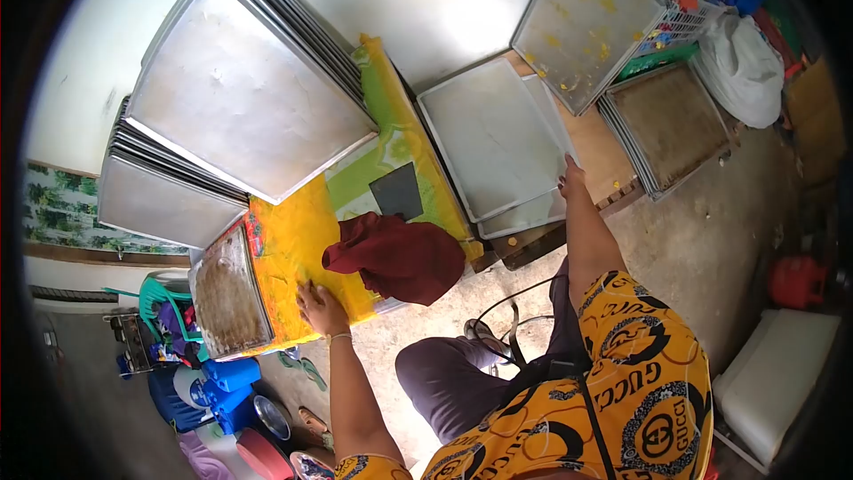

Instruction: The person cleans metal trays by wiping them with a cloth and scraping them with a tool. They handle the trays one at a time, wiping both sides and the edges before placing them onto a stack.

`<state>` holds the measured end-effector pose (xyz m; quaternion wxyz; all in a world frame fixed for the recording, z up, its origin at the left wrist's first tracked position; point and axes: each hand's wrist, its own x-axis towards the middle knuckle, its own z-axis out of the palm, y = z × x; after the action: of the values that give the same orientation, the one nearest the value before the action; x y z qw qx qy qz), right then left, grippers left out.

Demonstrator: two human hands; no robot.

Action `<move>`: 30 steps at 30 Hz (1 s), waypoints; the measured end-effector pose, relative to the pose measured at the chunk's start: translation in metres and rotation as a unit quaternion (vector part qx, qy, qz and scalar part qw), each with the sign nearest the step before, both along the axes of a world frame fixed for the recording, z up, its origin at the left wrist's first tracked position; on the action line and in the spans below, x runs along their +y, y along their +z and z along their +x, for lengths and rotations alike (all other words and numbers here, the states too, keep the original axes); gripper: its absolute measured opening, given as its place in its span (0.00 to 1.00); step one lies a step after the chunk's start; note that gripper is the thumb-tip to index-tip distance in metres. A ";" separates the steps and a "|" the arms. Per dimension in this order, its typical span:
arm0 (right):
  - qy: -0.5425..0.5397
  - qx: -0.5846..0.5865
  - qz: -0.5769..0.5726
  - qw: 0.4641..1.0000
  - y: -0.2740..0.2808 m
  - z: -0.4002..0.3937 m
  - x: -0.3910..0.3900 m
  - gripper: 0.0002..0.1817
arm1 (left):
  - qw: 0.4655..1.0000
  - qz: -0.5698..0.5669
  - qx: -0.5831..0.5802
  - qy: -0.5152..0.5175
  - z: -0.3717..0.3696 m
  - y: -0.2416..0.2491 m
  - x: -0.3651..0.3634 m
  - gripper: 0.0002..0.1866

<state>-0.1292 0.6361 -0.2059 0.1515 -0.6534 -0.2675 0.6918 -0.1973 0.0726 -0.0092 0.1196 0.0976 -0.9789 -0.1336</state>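
My left hand (322, 309) rests with fingers apart on the yellow cloth (306, 213) of the table, beside a dark red cloth (404, 258). With my right hand (573, 180) I grip the right edge of a shiny metal baking tray (489, 142). It lies slanted over another pale tray (531, 212) on a low wooden surface. My right fingertips are partly hidden at the rim. A dark grey square piece (396, 191) lies beyond the red cloth.
Stacked trays (240, 80) lean against the wall at the left, near a browned tray (233, 289). A yellow-spotted tray (582, 22) and a browned tray stack (671, 120) stand right. Blue containers (233, 387) and slippers (311, 373) are on the floor.
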 end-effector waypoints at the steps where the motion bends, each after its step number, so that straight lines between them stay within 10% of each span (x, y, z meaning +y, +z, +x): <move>1: -0.002 -0.019 -0.003 1.000 -0.035 -0.004 0.008 0.36 | 1.000 -0.004 0.002 0.002 -0.001 -0.001 0.000 0.23; 3: -0.007 -0.056 -0.010 0.998 -0.103 -0.011 0.022 0.36 | 1.000 -0.011 0.007 0.010 -0.001 -0.002 0.000 0.23; 6: -0.101 -0.026 0.011 0.994 -0.062 -0.002 0.000 0.26 | 1.000 -0.010 0.011 0.005 0.000 -0.002 0.000 0.23; 17: 0.007 -0.051 -0.084 0.995 -0.042 -0.033 0.011 0.45 | 1.000 0.014 -0.006 0.020 0.002 0.006 0.007 0.23; 20: -0.193 -0.052 0.014 0.980 -0.031 -0.040 0.001 0.43 | 0.999 0.022 -0.005 0.023 0.001 0.004 0.005 0.23; 26: -0.069 0.304 -0.029 0.950 -0.094 -0.023 0.038 0.39 | 0.999 0.007 0.027 0.014 0.001 -0.002 0.001 0.22; 30: -0.016 0.316 -0.087 0.945 -0.044 -0.033 0.005 0.36 | 1.000 0.018 0.004 0.016 0.001 0.001 0.000 0.23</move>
<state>-0.1618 0.6406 -0.2496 0.1820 -0.4161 -0.1342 0.8807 -0.1960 0.0725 -0.0077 0.1235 0.1145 -0.9743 -0.1496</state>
